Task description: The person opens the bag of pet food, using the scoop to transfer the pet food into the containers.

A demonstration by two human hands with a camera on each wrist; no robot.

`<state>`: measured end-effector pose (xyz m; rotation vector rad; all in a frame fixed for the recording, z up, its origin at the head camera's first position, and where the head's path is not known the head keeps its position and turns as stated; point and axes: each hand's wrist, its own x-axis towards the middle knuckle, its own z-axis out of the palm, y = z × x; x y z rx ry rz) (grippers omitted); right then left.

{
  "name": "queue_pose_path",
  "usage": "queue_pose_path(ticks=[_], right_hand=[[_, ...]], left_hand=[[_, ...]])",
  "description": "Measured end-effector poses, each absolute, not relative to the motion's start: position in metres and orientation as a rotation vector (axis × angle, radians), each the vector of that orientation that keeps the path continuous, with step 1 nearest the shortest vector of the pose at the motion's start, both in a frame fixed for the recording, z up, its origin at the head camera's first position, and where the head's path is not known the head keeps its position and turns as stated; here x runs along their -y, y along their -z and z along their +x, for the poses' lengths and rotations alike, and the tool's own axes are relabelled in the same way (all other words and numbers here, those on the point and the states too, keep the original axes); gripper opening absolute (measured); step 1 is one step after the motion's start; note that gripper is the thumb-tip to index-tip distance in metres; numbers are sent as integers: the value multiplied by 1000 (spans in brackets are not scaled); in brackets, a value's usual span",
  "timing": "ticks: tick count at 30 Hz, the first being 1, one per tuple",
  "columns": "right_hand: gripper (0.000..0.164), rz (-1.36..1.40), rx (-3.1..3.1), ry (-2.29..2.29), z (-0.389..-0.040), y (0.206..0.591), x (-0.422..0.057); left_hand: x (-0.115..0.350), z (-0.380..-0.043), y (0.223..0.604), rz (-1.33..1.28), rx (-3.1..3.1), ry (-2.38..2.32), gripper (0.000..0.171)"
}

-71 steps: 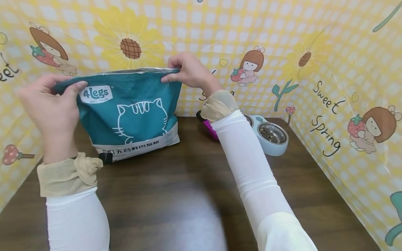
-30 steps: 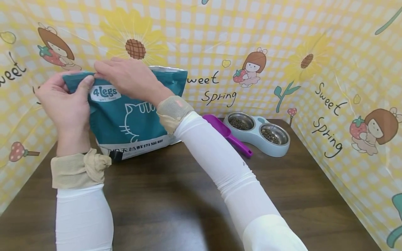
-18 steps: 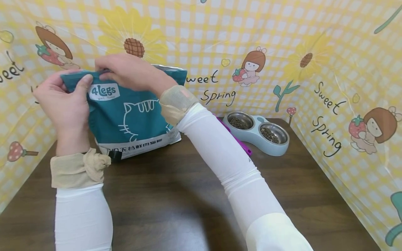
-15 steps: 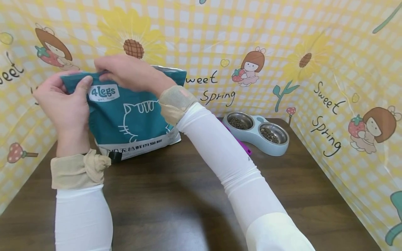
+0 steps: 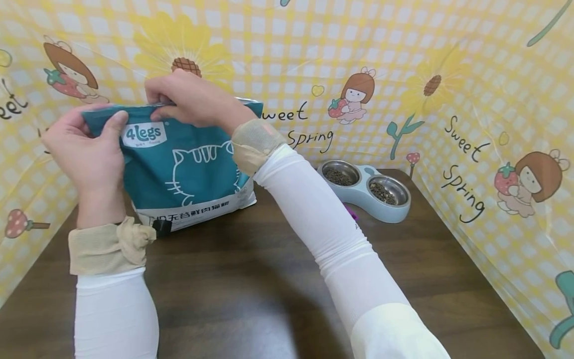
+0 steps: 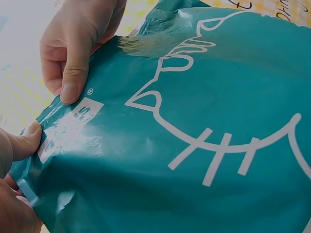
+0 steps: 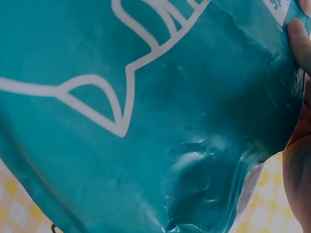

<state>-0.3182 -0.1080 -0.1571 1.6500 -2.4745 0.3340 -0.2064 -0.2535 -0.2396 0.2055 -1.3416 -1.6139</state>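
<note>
A teal cat food bag (image 5: 202, 169) with a white cat outline stands upright at the left of the table. My left hand (image 5: 89, 154) pinches its top left corner, thumb in front and fingers behind. Along the same top edge, a little to the right, my right hand (image 5: 193, 99) pinches the rim between thumb and fingers. In the left wrist view the right hand's thumb (image 6: 74, 77) presses on the bag's front near the logo. The right wrist view is mostly filled by the bag's front (image 7: 146, 121), with the right thumb (image 7: 300, 43) at its edge.
A pale blue double bowl (image 5: 378, 207) with brown kibble in both steel dishes stands at the back right. A purple scoop (image 5: 351, 212) lies beside it, mostly hidden by my right sleeve. Patterned yellow cloth (image 5: 278, 50) walls rise behind the wooden table (image 5: 224, 279).
My right hand went from the bag's right top corner to beside the left hand, then slid slightly right along the edge. The left hand has kept its pinch on the left corner.
</note>
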Motion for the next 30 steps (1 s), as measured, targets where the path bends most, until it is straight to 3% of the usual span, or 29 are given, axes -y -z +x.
queue_pose_path(ticks=[14, 21, 30], right_hand=[[20, 1605, 2505, -239, -322, 148, 96], [30, 1651, 2541, -210, -323, 149, 95], [20, 1659, 2505, -142, -328, 147, 91]], left_hand=[[255, -209, 235, 233, 1366, 1621, 17], [254, -203, 237, 314, 1427, 1559, 17], [254, -204, 237, 320, 1456, 1536, 19]])
